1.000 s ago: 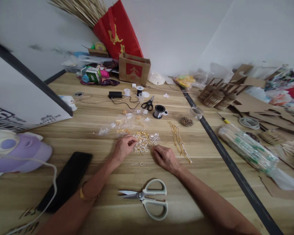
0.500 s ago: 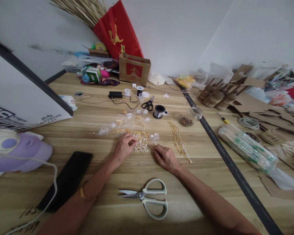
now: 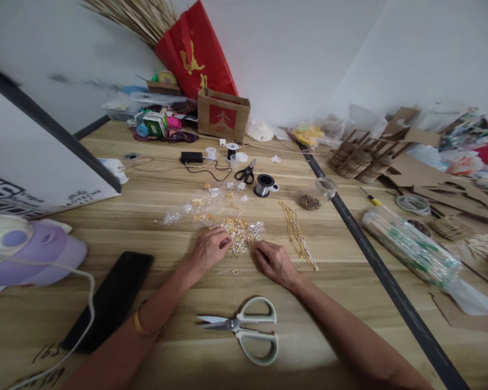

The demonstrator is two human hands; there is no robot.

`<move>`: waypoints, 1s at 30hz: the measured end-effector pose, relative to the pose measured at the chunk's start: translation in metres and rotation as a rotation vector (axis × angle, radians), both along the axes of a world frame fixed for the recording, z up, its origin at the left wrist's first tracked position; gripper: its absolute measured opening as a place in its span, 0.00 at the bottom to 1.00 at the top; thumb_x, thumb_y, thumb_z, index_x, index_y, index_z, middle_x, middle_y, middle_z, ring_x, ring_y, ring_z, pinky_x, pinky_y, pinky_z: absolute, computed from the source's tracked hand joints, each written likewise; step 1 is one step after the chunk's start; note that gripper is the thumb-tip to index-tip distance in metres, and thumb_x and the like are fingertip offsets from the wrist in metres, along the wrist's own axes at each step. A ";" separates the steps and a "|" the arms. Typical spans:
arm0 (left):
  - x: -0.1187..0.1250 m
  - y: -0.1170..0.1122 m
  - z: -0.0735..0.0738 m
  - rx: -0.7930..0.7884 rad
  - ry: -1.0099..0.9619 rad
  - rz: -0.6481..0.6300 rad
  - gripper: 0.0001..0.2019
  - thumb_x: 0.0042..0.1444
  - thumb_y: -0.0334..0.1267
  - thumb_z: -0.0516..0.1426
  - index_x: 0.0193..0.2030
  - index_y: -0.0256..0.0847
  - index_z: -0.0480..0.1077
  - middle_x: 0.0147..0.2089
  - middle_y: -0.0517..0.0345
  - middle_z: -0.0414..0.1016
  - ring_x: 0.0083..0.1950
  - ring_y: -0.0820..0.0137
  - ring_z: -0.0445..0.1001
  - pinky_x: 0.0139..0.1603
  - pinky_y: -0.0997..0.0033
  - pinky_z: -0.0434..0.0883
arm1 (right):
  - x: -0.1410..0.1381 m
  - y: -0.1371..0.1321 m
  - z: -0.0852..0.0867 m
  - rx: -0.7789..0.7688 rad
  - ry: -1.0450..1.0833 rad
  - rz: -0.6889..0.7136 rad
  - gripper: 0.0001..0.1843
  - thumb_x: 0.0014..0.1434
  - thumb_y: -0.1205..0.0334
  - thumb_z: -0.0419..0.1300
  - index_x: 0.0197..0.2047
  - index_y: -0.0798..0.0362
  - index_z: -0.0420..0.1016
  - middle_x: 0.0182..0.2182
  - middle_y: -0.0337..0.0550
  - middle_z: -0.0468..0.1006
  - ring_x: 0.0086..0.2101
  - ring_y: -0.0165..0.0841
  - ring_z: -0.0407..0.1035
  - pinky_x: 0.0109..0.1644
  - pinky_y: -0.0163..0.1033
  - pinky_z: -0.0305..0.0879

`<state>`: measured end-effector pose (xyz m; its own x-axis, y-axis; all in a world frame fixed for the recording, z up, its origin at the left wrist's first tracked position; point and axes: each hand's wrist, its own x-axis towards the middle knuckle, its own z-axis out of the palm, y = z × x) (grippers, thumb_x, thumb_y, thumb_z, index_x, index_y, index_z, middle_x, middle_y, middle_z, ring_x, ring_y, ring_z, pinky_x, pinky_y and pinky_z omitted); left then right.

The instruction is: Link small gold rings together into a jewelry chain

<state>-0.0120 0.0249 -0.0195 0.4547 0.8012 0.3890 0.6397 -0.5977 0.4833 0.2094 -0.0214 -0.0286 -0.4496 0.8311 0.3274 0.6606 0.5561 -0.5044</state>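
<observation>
Lower left of frame: black phone point(image 3: 109, 298) flat on the wooden table point(image 3: 350, 303), well apart from the hands. Centre: left hand point(image 3: 209, 250) with fingertips bunched into the left edge of the pile of gold and silver rings point(image 3: 241, 234), can't tell if anything is pinched. Right hand point(image 3: 274, 262) palm-down just below-right of the pile, fingers curled, grip unclear; gold chains point(image 3: 296, 235) near its right, scissors point(image 3: 248, 327) below.

Soft, even indoor light, faint shadows cast under the forearms; edges bowed by wide-angle distortion, corners slightly blurred
</observation>
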 end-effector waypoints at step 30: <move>0.000 0.000 -0.003 0.067 0.163 -0.068 0.07 0.58 0.32 0.56 0.29 0.38 0.71 0.31 0.57 0.72 0.35 0.68 0.69 0.41 0.69 0.66 | -0.001 -0.001 0.002 0.001 0.004 0.000 0.09 0.65 0.66 0.47 0.41 0.54 0.68 0.31 0.46 0.75 0.30 0.32 0.69 0.36 0.34 0.63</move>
